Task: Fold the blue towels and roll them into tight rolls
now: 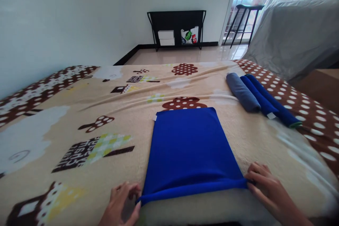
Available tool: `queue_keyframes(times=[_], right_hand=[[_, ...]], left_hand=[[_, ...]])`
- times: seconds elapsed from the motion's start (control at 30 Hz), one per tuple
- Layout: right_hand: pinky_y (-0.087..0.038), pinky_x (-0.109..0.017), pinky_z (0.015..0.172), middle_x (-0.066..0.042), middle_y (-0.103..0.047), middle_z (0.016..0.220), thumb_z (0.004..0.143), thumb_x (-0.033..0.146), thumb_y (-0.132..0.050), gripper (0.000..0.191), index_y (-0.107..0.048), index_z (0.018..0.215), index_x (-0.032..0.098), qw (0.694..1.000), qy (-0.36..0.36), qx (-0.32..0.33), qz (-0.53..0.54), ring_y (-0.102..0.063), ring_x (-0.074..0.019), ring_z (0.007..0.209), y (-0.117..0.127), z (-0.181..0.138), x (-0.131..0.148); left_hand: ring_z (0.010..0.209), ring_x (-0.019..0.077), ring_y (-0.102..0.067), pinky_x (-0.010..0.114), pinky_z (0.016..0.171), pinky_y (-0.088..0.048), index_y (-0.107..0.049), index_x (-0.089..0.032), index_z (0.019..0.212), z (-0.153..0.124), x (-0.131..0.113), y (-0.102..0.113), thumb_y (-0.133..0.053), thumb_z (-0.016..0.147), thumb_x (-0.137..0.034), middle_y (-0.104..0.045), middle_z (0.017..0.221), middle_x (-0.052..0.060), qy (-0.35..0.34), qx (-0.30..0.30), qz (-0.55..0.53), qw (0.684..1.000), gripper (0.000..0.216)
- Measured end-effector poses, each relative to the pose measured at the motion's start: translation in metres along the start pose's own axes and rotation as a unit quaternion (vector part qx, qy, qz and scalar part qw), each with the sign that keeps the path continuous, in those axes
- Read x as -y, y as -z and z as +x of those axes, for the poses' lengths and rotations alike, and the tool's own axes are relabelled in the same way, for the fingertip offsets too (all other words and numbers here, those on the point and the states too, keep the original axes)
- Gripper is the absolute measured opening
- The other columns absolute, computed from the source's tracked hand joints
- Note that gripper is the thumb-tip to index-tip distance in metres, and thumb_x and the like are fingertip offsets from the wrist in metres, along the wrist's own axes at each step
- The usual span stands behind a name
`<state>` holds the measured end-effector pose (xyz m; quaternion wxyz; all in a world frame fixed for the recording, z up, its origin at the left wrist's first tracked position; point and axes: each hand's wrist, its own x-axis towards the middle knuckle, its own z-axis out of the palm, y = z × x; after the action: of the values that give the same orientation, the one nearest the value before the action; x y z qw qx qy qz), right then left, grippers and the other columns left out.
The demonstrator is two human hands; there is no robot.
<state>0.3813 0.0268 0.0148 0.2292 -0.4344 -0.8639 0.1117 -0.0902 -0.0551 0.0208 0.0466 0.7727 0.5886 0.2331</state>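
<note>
A bright blue towel (189,148) lies flat on the patterned beige blanket (87,113) of a bed, its near edge rolled up into a narrow fold. My left hand (122,203) pinches the left end of that fold, fingers closed on the cloth. My right hand (267,187) pinches the right end of the same fold. Three rolled towels lie side by side at the right of the bed: a grey-blue one (242,92) and two dark blue ones (267,100).
A black console shelf (177,28) with white boxes and a bag stands against the far wall. A black stool (245,21) is by the window. A grey covered sofa (293,31) sits at the right, beside the bed's polka-dot edge (304,102).
</note>
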Motion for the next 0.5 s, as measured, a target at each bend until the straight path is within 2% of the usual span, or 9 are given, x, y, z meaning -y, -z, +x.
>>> queue_keyframes(times=[0.07, 0.17, 0.23, 0.3, 0.37, 0.4, 0.47, 0.5], right_hand=[[-0.045, -0.033, 0.073, -0.004, -0.059, 0.081, 0.094, 0.026, -0.047, 0.019, -0.062, 0.082, 0.022, 0.999, -0.015, 0.002, -0.03, -0.057, -0.017, 0.078, -0.006, 0.0, -0.002], [-0.043, -0.039, 0.077, -0.006, -0.061, 0.087, 0.089, 0.027, -0.051, 0.013, -0.062, 0.085, 0.021, 0.991, -0.047, -0.033, -0.118, -0.057, -0.022, 0.083, -0.016, -0.001, 0.001], [-0.041, -0.045, 0.079, -0.011, -0.063, 0.101, 0.085, 0.028, -0.054, 0.015, -0.063, 0.093, 0.02, 0.973, -0.087, -0.094, -0.194, -0.057, -0.0278, 0.09, -0.025, 0.001, 0.012], [-0.039, -0.046, 0.081, -0.016, -0.062, 0.11, 0.083, 0.024, -0.055, 0.019, -0.064, 0.099, 0.017, 0.953, -0.103, -0.164, -0.234, -0.056, -0.0306, 0.094, -0.037, 0.008, 0.033], [-0.039, -0.044, 0.084, -0.014, -0.064, 0.109, 0.085, 0.018, -0.053, 0.019, -0.066, 0.099, 0.018, 0.96, -0.04, -0.195, -0.196, -0.058, -0.0277, 0.096, -0.052, 0.02, 0.062], [-0.039, -0.041, 0.088, -0.011, -0.066, 0.108, 0.087, 0.015, -0.05, 0.022, -0.067, 0.101, 0.019, 0.968, 0.015, -0.191, -0.16, -0.058, -0.0251, 0.099, -0.06, 0.026, 0.075], [-0.037, -0.036, 0.096, -0.006, -0.068, 0.114, 0.09, 0.012, -0.042, 0.033, -0.068, 0.11, 0.019, 0.975, 0.119, -0.155, -0.102, -0.058, -0.0198, 0.109, -0.071, 0.036, 0.093], [-0.035, -0.034, 0.101, -0.005, -0.067, 0.122, 0.091, 0.01, -0.039, 0.039, -0.066, 0.117, 0.019, 0.976, 0.148, -0.131, -0.094, -0.057, -0.0179, 0.116, -0.073, 0.037, 0.096]], left_hand=[[0.074, 0.0176, -0.064, 0.029, 0.071, -0.051, -0.052, -0.027, 0.11, 0.001, 0.005, -0.007, -0.058, 0.084, -0.025, -0.069, 0.084, -0.001, 0.014, -0.015, 0.012, 1.0, 0.027], [0.079, 0.0204, -0.064, 0.036, 0.078, -0.047, -0.052, -0.025, 0.109, 0.008, 0.004, -0.016, -0.056, 0.08, -0.024, -0.069, 0.087, 0.001, 0.012, -0.041, 0.082, 0.996, 0.029], [0.087, 0.0237, -0.063, 0.04, 0.081, -0.043, -0.055, -0.023, 0.105, 0.015, -0.01, -0.026, -0.054, 0.079, -0.02, -0.068, 0.094, 0.005, 0.029, -0.073, 0.147, 0.986, 0.026], [0.088, 0.0255, -0.06, 0.042, 0.081, -0.041, -0.059, -0.022, 0.096, 0.023, -0.036, -0.04, -0.053, 0.079, -0.014, -0.066, 0.097, 0.008, 0.042, -0.149, 0.199, 0.968, 0.02], [0.088, 0.0245, -0.06, 0.042, 0.083, -0.04, -0.062, -0.021, 0.091, 0.031, -0.068, -0.059, -0.055, 0.081, -0.01, -0.066, 0.094, 0.009, 0.022, -0.207, 0.198, 0.958, 0.017], [0.09, 0.0234, -0.061, 0.042, 0.086, -0.041, -0.064, -0.021, 0.092, 0.034, -0.084, -0.068, -0.055, 0.083, -0.008, -0.068, 0.094, 0.009, -0.005, -0.212, 0.173, 0.962, 0.018], [0.102, 0.0216, -0.064, 0.039, 0.094, -0.044, -0.066, -0.019, 0.104, 0.038, -0.104, -0.081, -0.05, 0.086, -0.006, -0.072, 0.101, 0.008, -0.092, -0.173, 0.103, 0.975, 0.028], [0.111, 0.021, -0.064, 0.037, 0.099, -0.044, -0.065, -0.017, 0.113, 0.037, -0.107, -0.083, -0.046, 0.087, -0.004, -0.072, 0.109, 0.009, -0.127, -0.143, 0.074, 0.979, 0.034]])
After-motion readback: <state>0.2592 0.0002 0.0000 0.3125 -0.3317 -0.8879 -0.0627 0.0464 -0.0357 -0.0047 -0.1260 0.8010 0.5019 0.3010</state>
